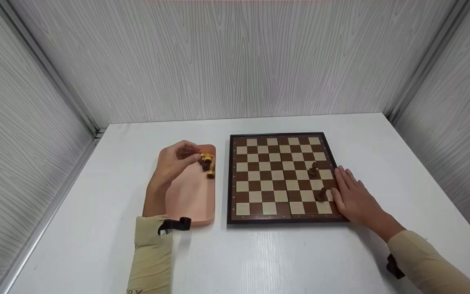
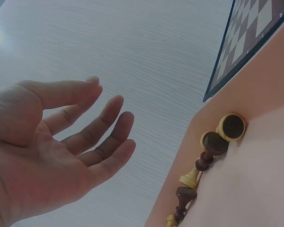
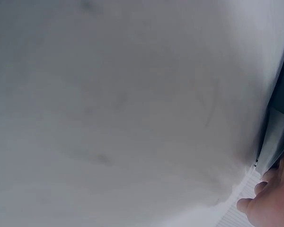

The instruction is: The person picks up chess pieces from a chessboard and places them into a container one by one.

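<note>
One white desk [image 1: 96, 204] fills the lower frame. Chessboard [image 1: 276, 175] right of centre: flat, stiff, likely light enough to slide if pushed; best held by the dark rim. Pink tray [image 1: 190, 192] left of centre, probably thin and stiff; lift by its raised walls. Right hand [image 1: 355, 200] lies on the board's right edge, fingers extended, grip released. Left hand [image 1: 174, 163] over the tray's upper part, fingers loosely bent, grip released, nothing seen in it. Two dark pieces [image 1: 313, 169] stand at board right; likely tippy, pinch below the head. Light pieces [image 2: 233, 126] and dark tray pieces [image 2: 215, 143] lie bunched along the tray wall, upper right in the head view; probably light, hard, slightly slick, apt to roll; pinch mid-stem.
</note>
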The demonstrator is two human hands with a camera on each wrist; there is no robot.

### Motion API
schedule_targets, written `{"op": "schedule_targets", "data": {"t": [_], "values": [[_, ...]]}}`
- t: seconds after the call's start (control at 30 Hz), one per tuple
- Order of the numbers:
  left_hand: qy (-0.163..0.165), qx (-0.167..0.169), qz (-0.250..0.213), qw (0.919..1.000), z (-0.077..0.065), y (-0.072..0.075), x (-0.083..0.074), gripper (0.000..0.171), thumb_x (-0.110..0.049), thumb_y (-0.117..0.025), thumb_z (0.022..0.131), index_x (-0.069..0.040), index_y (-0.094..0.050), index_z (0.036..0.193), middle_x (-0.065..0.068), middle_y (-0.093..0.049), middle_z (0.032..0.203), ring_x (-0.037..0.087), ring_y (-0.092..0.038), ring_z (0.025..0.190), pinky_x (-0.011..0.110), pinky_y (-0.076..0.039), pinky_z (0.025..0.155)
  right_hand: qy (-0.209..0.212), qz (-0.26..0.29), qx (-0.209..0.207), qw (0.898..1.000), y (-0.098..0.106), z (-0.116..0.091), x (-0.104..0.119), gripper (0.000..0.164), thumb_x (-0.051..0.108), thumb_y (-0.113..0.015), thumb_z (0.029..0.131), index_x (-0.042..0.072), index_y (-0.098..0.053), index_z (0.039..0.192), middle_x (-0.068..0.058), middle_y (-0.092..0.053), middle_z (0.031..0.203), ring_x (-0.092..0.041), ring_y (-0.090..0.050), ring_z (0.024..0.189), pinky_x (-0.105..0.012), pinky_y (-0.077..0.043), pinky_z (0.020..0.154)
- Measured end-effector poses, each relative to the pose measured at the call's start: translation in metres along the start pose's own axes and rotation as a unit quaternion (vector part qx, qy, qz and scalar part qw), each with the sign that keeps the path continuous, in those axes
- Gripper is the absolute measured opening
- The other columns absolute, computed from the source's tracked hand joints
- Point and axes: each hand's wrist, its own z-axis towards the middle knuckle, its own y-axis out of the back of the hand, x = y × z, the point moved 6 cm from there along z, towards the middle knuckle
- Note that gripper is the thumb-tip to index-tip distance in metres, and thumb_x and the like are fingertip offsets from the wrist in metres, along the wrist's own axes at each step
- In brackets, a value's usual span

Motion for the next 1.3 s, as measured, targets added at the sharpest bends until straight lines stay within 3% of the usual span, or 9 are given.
{"op": "schedule_targets", "data": {"t": [0.37, 0.6, 0.77, 1.0, 1.3], "values": [[-0.009, 0.049, -0.032, 0.9983, 0.002, -0.031, -0.009, 0.023, -0.005, -0.064, 0.101, 0.010, -0.062, 0.119, 0.025, -0.065, 0.115, 0.034, -0.059, 0.099, 0.030, -0.050, 0.082, 0.006, -0.002, 0.000, 1.000, 0.004, 0.005, 0.004, 0.066, 0.034, -0.033, 0.111, -0.007, -0.016, 0.160, -0.027, -0.016, 0.167, -0.046, -0.014, 0.153, -0.068, -0.020, 0.116], [-0.017, 0.064, -0.039, 0.9970, 0.004, -0.048, -0.016, 0.022, -0.008, -0.066, 0.101, 0.005, -0.065, 0.118, 0.023, -0.067, 0.116, 0.033, -0.063, 0.103, 0.038, -0.051, 0.090, 0.005, 0.003, 0.001, 1.000, 0.005, 0.006, 0.004, 0.066, 0.034, -0.033, 0.111, -0.007, -0.016, 0.160, -0.026, -0.014, 0.167, -0.046, -0.013, 0.153, -0.067, -0.020, 0.117], [-0.022, 0.073, -0.034, 0.9965, 0.010, -0.064, -0.023, 0.020, -0.008, -0.065, 0.101, 0.004, -0.066, 0.116, 0.021, -0.068, 0.115, 0.030, -0.064, 0.103, 0.033, -0.050, 0.088, 0.000, 0.003, 0.003, 1.000, 0.004, 0.004, 0.001, 0.066, 0.035, -0.031, 0.111, -0.007, -0.015, 0.160, -0.026, -0.014, 0.167, -0.045, -0.012, 0.153, -0.067, -0.019, 0.117], [-0.040, 0.101, -0.038, 0.9933, 0.013, -0.089, -0.030, 0.020, -0.008, -0.065, 0.101, 0.004, -0.066, 0.117, 0.021, -0.068, 0.114, 0.030, -0.064, 0.106, 0.036, -0.051, 0.091, -0.004, 0.001, 0.008, 1.000, 0.001, 0.000, 0.000, 0.066, 0.036, -0.030, 0.112, -0.006, -0.015, 0.160, -0.026, -0.013, 0.167, -0.045, -0.012, 0.153, -0.067, -0.019, 0.117], [-0.059, 0.102, -0.050, 0.9917, 0.017, -0.106, -0.037, 0.020, -0.006, -0.067, 0.099, 0.004, -0.066, 0.115, 0.019, -0.068, 0.112, 0.032, -0.064, 0.104, 0.031, -0.050, 0.085, -0.003, 0.000, 0.010, 1.000, 0.001, 0.000, 0.001, 0.067, 0.036, -0.030, 0.112, -0.007, -0.015, 0.160, -0.026, -0.013, 0.167, -0.046, -0.012, 0.153, -0.067, -0.019, 0.117]]}}
